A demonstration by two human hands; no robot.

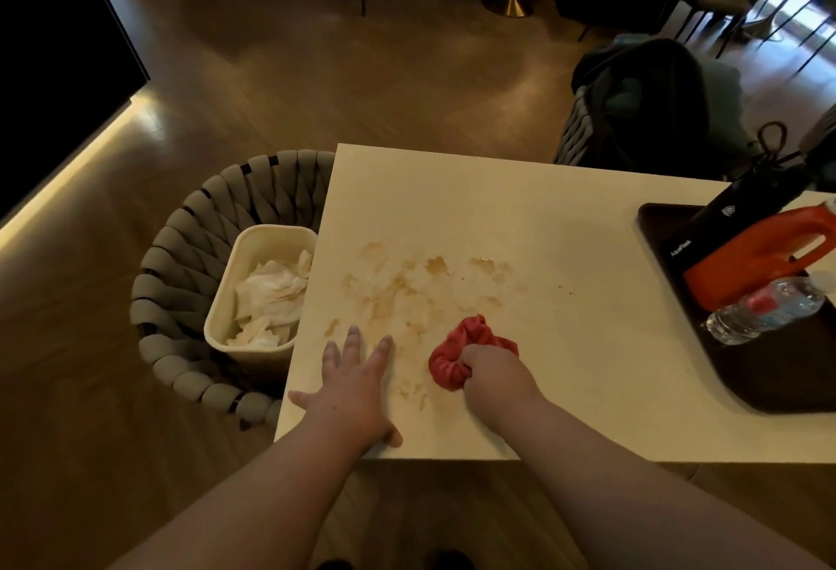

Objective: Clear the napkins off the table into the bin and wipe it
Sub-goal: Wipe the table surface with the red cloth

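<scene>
No napkins (267, 298) remain on the desk (520, 216); all lie in the bin (271, 235). Stains (407, 293) remain unwiped. Right hand (493, 372) is clenched around the red cloth (457, 345); left hand (357, 381) is flat, empty.

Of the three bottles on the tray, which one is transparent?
The small water bottle with the red label, lying nearest the tray's front. The orange jug and black flask are opaque.

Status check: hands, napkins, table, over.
Left hand flat on table, open. Right hand gripping red cloth by the stains. Napkins in bin. Tray at right, clear of the stains.
</scene>
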